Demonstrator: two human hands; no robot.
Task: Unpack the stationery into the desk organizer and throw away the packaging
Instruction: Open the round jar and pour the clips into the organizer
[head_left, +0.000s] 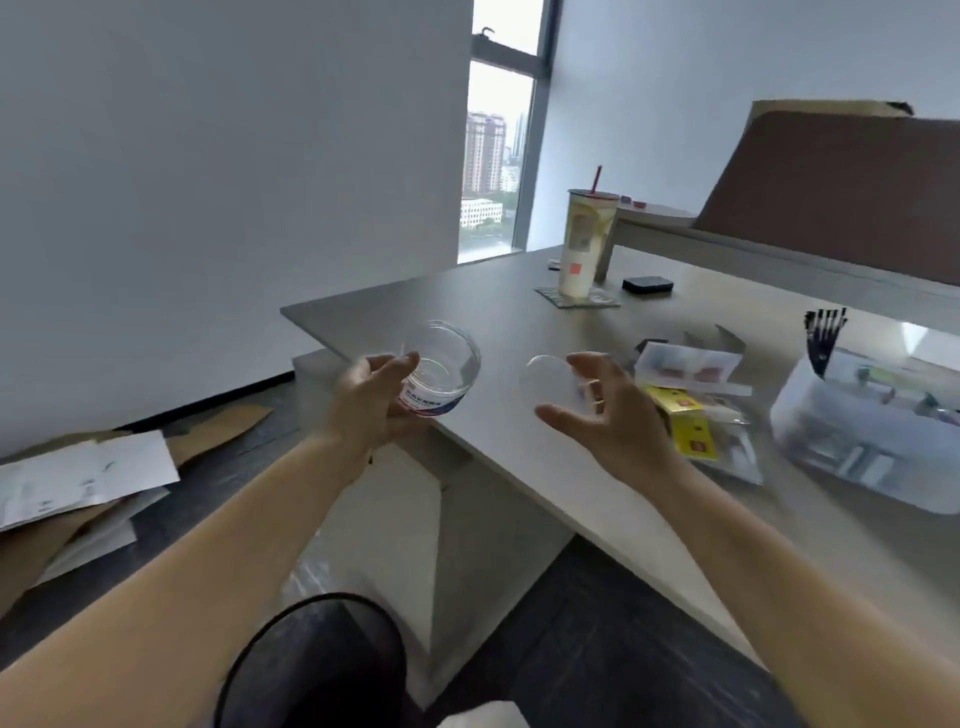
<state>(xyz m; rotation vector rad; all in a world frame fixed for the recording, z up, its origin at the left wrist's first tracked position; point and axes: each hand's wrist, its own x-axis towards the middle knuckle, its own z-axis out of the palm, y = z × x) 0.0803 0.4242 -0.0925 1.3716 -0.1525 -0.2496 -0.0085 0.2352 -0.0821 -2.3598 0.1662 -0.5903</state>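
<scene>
Left hand (371, 402) grips a clear round tub (441, 366) by its side, fingers curled round it, held over the desk (519, 457) corner; tub looks empty, mouth tilted toward the camera, blue-red label on the wall under the thumb. Right hand (605, 415) holds the clear lid (548, 376) at its fingertips, fingers spread and half curled, lid apart from the tub and level with it. Just right of the right hand: a yellow packet (685, 421) flat on the desk, with a clear box (685, 366) beyond it, red bits inside, blurred. Further right, the organizer (852, 441), translucent, several compartments with small items inside, too blurred to name; dark pens (826, 338) stand upright in its rear-left slot. Beyond the right hand, a tall drink cup (587, 239) with a red straw sits on a coaster. Below both wrists, near the camera, a black mesh bin (311, 670) on the floor; contents unclear. Left of the left arm, paper and cardboard (88, 478) lie on the floor.
</scene>
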